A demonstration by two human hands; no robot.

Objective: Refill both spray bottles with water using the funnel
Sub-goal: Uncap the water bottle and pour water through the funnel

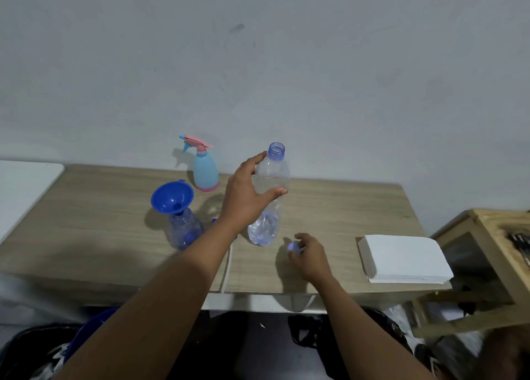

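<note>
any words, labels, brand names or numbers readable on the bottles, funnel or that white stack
None can be read.
Water bottle: clear, no label showing.
Light blue spray bottle: plain.
Clear spray bottle and blue funnel: no markings visible.
White stack: blank top.

On the wooden surface (329, 207) are seen a light blue spray bottle (205, 171), a clear spray bottle (183, 230) topped by a funnel (172, 197), a water bottle (268, 196), and a white paper stack (404, 257).
</note>
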